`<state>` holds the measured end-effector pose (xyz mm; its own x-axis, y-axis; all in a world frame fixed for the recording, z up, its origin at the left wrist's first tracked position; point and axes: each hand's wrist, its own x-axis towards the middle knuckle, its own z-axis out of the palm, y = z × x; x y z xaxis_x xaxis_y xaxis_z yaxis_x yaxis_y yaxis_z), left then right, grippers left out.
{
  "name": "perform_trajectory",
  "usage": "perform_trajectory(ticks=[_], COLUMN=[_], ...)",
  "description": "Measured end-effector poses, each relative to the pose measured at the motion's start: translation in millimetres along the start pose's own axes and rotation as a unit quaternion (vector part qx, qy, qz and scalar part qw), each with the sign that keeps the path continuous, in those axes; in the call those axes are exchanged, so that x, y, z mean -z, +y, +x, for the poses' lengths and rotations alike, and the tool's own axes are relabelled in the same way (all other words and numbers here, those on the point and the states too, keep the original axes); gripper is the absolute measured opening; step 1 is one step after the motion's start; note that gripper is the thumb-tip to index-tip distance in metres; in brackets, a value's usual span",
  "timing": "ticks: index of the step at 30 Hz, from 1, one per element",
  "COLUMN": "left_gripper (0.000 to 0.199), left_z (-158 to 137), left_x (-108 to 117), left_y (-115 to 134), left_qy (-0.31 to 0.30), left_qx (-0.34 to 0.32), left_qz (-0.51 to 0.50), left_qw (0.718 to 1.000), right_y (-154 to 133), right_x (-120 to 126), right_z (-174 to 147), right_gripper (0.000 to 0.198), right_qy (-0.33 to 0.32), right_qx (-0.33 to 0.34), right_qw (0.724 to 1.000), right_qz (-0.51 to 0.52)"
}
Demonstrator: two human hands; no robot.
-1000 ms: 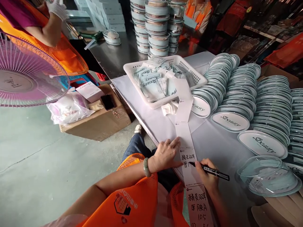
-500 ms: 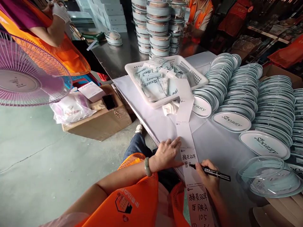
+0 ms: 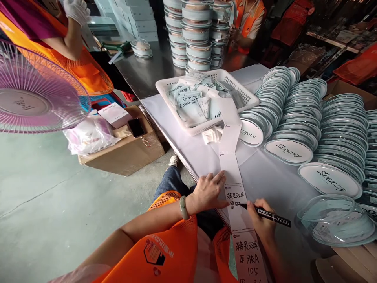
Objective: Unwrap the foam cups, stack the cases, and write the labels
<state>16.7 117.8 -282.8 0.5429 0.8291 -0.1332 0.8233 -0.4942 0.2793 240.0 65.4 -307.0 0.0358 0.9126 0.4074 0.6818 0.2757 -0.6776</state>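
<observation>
A long strip of white labels (image 3: 240, 220) runs down the table's near edge, with black handwritten characters on two of its labels. My right hand (image 3: 262, 222) grips a black marker pen (image 3: 275, 217), its tip at the second written line of the upper label. My left hand (image 3: 207, 192) lies on the strip's left side, fingers stretched out and pressing the paper. The lower label (image 3: 247, 255) bears handwritten characters and numbers. The strip's far end reaches up over the rim of a white basket (image 3: 203, 127).
Flat printed packets (image 3: 191, 106) fill the basket. Rows of oval lidded containers (image 3: 330, 179) stand on the right, near a clear plastic lid (image 3: 332, 220). Round tubs (image 3: 196, 35) are stacked behind. On the left are a purple fan (image 3: 38, 90), a cardboard box (image 3: 126, 157) and a co-worker's gloved hand (image 3: 75, 11).
The marker has moved slightly right, adding strokes to the second character of the second line. My left hand has stayed put. The co-worker's gloved hand at the left has shifted.
</observation>
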Motion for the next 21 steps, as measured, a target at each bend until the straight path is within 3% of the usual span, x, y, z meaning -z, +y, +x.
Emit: perform_trajectory(ticks=[12,16,21], left_gripper=[0.088,0.088,0.088], left_z=[0,-1,2], left_x=[1,-1,-4], left_y=[0,0,-3], left_qy=[-0.004,-0.011,-0.015], left_qx=[0.001,0.002,0.01], left_qz=[0.01,0.014,0.018], left_qw=[1.0,1.0,1.0], right_y=[0,8,20], right_x=[0,2,2], right_z=[-2,-6,-7], right_gripper=[0.036,0.037,0.039], right_qy=[-0.009,0.052,0.051], right_qx=[-0.022,-0.11,-0.269], right_qw=[1.0,0.992,0.957], right_qz=[0.017,0.022,0.095])
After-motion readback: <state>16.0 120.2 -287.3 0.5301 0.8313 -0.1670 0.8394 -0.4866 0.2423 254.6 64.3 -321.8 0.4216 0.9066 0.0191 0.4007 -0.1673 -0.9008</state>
